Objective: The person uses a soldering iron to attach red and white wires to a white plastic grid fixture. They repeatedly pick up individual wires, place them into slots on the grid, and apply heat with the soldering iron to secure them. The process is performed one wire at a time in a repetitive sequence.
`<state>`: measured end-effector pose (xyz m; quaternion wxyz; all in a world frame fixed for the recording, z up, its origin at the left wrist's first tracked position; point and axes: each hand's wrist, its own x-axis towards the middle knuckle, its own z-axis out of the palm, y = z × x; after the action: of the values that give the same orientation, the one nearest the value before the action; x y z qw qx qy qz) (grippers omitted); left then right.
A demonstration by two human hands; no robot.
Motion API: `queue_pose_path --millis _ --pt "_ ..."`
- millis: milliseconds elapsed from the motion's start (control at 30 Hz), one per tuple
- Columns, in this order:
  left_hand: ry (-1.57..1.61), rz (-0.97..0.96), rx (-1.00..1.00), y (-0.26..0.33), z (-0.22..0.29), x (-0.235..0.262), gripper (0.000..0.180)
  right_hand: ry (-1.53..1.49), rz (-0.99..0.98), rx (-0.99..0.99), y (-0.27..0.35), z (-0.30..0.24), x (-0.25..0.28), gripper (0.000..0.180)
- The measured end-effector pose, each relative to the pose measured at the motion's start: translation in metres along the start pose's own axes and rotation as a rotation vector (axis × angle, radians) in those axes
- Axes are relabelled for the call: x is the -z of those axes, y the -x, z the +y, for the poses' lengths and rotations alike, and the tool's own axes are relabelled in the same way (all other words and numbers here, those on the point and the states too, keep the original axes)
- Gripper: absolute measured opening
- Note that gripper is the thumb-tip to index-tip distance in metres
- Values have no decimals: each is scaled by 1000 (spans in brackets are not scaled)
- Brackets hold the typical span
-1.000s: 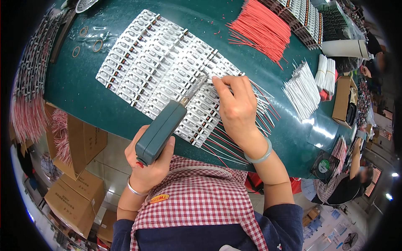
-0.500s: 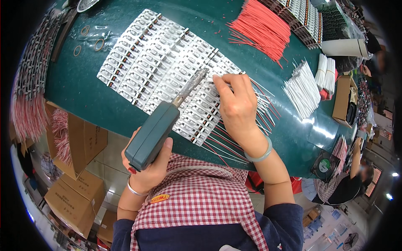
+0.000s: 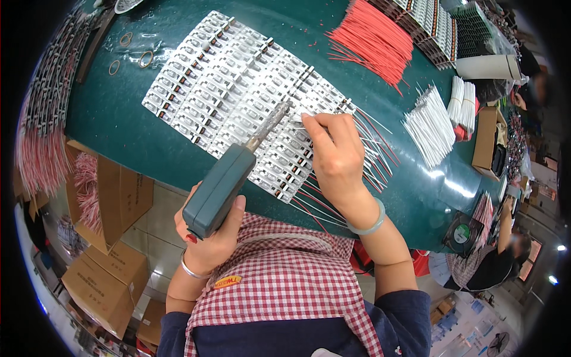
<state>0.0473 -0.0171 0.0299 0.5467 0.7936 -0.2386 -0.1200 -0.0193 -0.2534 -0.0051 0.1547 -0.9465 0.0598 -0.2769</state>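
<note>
Near the green table's front edge lies a white module sheet. A green soldering gun sits in the left hand, fingers wrapped round; the right hand bends over the sheet (fingertips' closure and hold, I cannot tell).

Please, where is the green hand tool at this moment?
In the head view, the green hand tool is left of centre, gripped in the left hand, its metal tip pointing over the white parts panel.

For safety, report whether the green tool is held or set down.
Held: the left hand grips the green tool near its rear.
</note>
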Motion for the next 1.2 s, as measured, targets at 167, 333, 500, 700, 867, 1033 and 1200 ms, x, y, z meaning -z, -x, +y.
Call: queue_pose_path --millis 167,333,500,700,867,1033,1200 --pt "-60 -36 -14 -4 6 1 20 10 -10 -3 0 0 -2 39" --pt "-11 -30 11 -4 5 -3 17 24 -17 4 -3 0 -2 38" --pt "-18 -43 19 -5 8 -4 16 26 -22 -6 -3 -2 -2 37" --pt "-75 -58 -21 -4 6 -4 15 34 -17 1 -4 -2 -4 36" --pt "-74 -43 1 -3 9 -1 16 42 -22 -3 -5 -3 -1 35" --pt "-50 7 1 3 4 2 19 44 -22 -5 -3 -2 -4 35" --pt "-47 19 -14 5 3 4 20 37 11 0 -2 -1 -3 37"
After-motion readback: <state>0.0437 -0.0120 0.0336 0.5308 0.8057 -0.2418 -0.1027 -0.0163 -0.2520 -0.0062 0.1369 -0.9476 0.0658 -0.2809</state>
